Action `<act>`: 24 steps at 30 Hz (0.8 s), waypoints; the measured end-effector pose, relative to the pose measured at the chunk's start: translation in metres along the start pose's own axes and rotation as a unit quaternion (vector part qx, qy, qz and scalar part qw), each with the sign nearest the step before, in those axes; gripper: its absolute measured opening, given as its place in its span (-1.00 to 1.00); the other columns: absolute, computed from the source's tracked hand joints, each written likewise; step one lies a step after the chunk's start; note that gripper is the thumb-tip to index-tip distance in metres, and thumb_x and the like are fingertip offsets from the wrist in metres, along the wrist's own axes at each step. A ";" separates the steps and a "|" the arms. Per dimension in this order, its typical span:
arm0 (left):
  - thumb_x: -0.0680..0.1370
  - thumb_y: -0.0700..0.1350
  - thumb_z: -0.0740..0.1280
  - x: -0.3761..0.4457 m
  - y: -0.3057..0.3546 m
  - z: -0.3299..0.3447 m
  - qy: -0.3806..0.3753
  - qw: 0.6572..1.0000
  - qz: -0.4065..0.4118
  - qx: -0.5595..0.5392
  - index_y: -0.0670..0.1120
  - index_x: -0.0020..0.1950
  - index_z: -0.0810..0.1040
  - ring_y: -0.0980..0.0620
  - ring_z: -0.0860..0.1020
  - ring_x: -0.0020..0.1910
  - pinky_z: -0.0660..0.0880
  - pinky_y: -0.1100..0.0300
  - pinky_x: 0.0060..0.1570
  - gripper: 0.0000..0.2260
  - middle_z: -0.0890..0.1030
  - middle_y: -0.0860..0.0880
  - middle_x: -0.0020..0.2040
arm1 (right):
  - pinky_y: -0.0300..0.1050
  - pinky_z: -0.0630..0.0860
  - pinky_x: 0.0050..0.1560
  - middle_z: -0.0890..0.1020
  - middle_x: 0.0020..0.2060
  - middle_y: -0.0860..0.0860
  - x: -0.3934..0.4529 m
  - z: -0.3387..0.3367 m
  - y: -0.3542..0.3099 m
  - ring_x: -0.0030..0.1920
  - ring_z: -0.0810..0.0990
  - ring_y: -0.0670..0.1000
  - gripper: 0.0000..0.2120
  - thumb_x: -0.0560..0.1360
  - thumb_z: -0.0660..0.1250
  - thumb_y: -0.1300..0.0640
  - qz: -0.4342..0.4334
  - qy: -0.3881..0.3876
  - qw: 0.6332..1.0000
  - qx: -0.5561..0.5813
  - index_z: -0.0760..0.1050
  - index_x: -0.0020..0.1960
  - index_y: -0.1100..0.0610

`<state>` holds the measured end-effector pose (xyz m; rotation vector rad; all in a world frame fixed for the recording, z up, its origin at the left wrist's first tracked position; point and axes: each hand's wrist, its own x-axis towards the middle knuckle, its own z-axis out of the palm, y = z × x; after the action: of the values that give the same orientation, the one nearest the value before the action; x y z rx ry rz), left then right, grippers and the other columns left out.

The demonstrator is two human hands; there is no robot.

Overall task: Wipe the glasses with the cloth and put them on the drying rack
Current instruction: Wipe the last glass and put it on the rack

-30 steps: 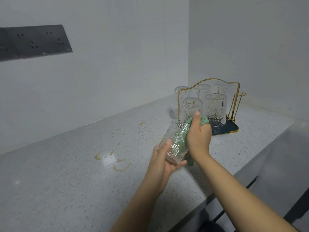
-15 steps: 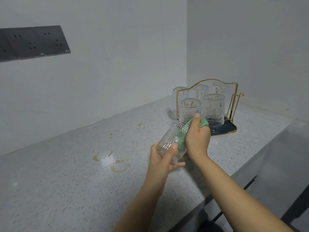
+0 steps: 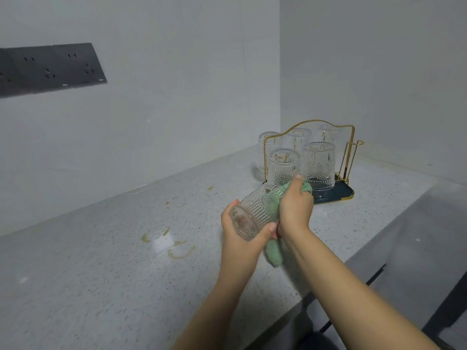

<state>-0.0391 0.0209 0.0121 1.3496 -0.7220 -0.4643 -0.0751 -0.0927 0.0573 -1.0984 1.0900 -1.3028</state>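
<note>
I hold a ribbed clear glass (image 3: 252, 215) tilted on its side above the counter, its base in my left hand (image 3: 240, 238). My right hand (image 3: 294, 208) grips a green cloth (image 3: 274, 253) pressed against the glass's upper side; part of the cloth hangs below my wrists. Behind them stands a gold wire drying rack (image 3: 346, 157) on a dark tray (image 3: 338, 194). Several glasses sit upside down on the rack, the front two being a ribbed one (image 3: 284, 165) and a patterned one (image 3: 319, 164). Another glass (image 3: 261, 155) shows at the rack's left edge.
The speckled grey counter (image 3: 126, 261) carries yellowish ring stains (image 3: 177, 248) left of my hands. A dark socket panel (image 3: 50, 68) is on the left wall. The walls meet in a corner behind the rack. The counter's front edge drops off at the right.
The glass has tipped further onto its side and my left hand has shifted around its base. My right hand with the cloth has slid along the glass.
</note>
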 end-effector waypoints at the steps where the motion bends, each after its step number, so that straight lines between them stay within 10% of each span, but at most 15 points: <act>1: 0.41 -0.23 0.53 0.000 0.003 0.001 0.009 1.000 0.016 0.006 0.07 0.40 0.29 0.22 0.57 0.16 0.48 0.46 0.02 -0.33 0.54 0.07 0.24 | -0.01 0.42 -0.17 0.48 -0.39 0.06 0.001 0.001 0.001 -0.30 0.47 0.11 -0.57 0.60 0.04 -0.02 0.031 -0.001 0.999 0.008 0.38 -0.35 0.17; 8: 0.30 -0.33 0.59 0.018 0.024 0.014 0.019 0.996 0.086 0.016 -0.06 0.24 0.42 0.32 0.60 0.02 0.50 0.41 0.00 -0.40 0.59 0.06 0.10 | -0.03 0.54 -0.23 0.58 -0.20 0.15 0.002 -0.010 0.002 -0.27 0.57 0.11 -0.72 0.58 0.05 0.14 0.248 -0.058 0.957 0.141 0.47 -0.14 0.25; 14: 0.33 -0.16 0.61 0.039 0.049 0.042 0.011 0.992 0.103 0.068 -0.02 0.19 0.48 0.52 0.53 -0.10 0.42 0.56 -0.09 -0.49 0.58 0.22 0.02 | -0.05 0.45 -0.04 0.53 -0.25 0.11 0.020 -0.049 0.005 -0.14 0.51 0.13 -0.59 0.61 0.02 -0.06 0.066 -0.015 0.997 -0.029 0.40 -0.24 0.19; 24: 0.30 0.00 0.62 0.075 0.111 0.129 -0.055 0.982 0.133 0.126 0.05 0.20 0.43 0.16 0.56 0.09 0.45 0.35 0.09 -0.44 0.56 0.13 0.06 | -0.06 0.43 -0.03 0.62 -0.11 0.16 0.076 -0.109 -0.017 -0.08 0.56 0.16 -0.47 0.58 -0.03 -0.14 0.020 0.026 0.996 -0.082 0.55 -0.12 0.21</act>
<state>-0.0882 -0.1012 0.1435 1.4437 -1.0646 -0.2409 -0.1861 -0.1672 0.0577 -1.1622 1.2692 -1.2324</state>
